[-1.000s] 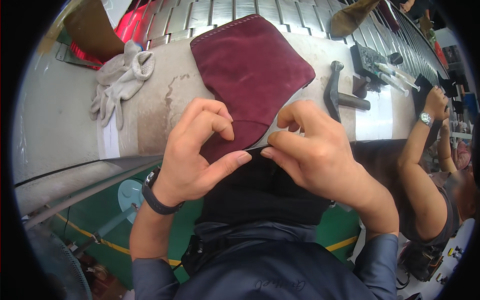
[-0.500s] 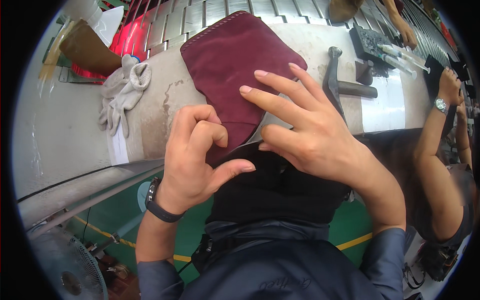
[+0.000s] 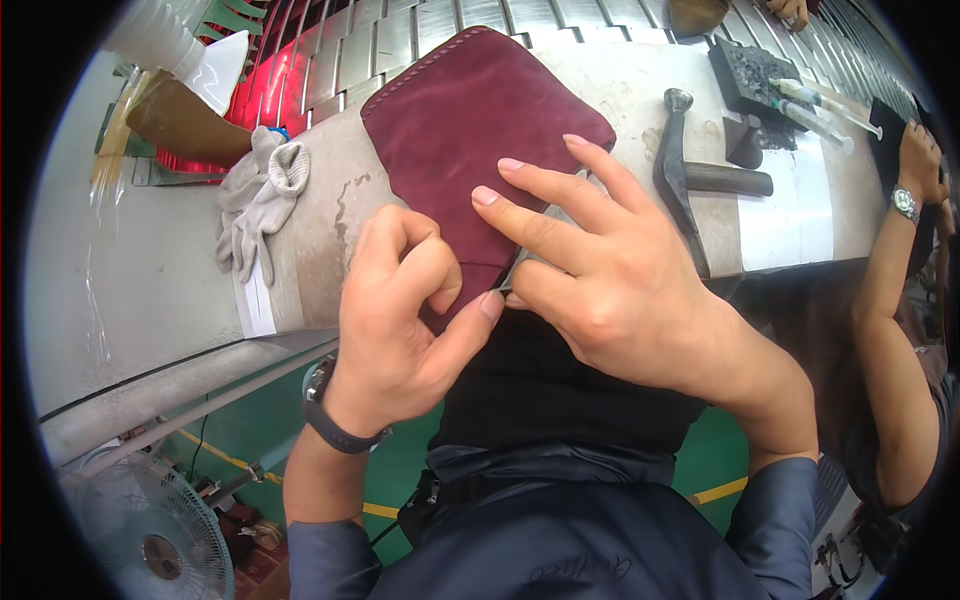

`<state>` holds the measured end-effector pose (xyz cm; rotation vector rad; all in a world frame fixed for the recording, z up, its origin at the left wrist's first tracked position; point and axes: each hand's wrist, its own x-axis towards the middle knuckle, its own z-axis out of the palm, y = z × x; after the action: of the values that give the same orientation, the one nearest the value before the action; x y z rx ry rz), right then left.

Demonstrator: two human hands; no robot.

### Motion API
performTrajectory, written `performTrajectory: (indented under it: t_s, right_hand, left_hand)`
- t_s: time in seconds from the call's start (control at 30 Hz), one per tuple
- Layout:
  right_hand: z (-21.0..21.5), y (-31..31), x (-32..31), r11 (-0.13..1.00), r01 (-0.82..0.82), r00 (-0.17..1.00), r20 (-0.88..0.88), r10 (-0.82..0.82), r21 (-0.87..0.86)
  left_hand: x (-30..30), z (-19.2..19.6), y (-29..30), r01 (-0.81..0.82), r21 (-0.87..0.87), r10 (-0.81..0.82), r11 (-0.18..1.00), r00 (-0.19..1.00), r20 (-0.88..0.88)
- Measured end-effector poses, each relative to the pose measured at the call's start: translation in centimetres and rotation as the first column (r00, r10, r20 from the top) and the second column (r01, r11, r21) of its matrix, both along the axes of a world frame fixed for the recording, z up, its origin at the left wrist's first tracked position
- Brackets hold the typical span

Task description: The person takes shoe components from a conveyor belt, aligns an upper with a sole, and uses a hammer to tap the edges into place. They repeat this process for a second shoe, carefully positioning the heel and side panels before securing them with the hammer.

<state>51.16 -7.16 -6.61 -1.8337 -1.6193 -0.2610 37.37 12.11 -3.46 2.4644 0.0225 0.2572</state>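
Observation:
A maroon leather piece (image 3: 480,130), shaped like a boot upper with a stitched slanting top edge, lies on the worktable with its narrow end toward me. My left hand (image 3: 400,310) is closed on that near end, fingers curled over the leather and the thumb tip at its right edge. Against the same edge, my right hand (image 3: 610,270) pinches with index finger and thumb; the thumb is mostly hidden. Its other fingers are stretched out, resting on or just above the leather's right side. A thin strip of the edge shows between both thumbs.
A hammer (image 3: 720,178) lies right of the leather, near a black block (image 3: 745,80) and syringes (image 3: 815,110). Knitted gloves (image 3: 258,205) lie at left, below a brown curved piece (image 3: 180,115). A metal slatted conveyor (image 3: 560,20) runs behind. A co-worker's arm (image 3: 885,270) is at far right.
My left thumb has moved up to the leather's edge, meeting my right fingertips there. The right index finger and thumb have closed together. The view has shifted slightly.

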Motion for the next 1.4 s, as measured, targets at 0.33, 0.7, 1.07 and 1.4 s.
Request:
performTrajectory:
  t_s: [0.33, 0.7, 1.07, 1.4]
  right_hand:
    - [3.0, -1.4, -0.6, 0.981, 0.151, 0.988, 0.037, -0.147, -0.124]
    - [1.1, 2.4, -1.4, 0.982, -0.188, 0.682, -0.719, 0.136, 0.007]
    - [0.4, 3.0, -2.1, 0.991, -0.118, 0.849, -0.512, 0.133, 0.062]
    - [1.8, 3.5, -2.7, 0.996, -0.087, 0.876, -0.476, 0.077, 0.001]
  left_hand:
    - [-2.0, -2.9, 1.4, -0.052, 0.052, 0.042, 0.997, 0.982, 0.184]
    - [-5.9, -5.7, 1.9, -0.118, -0.571, 0.275, 0.813, 0.941, 0.198]
    - [-3.0, -1.8, 5.5, 0.079, -0.360, -0.070, 0.929, 0.997, 0.037]
    - [-2.9, -0.9, 5.0, 0.014, -0.459, -0.033, 0.888, 0.999, -0.035]
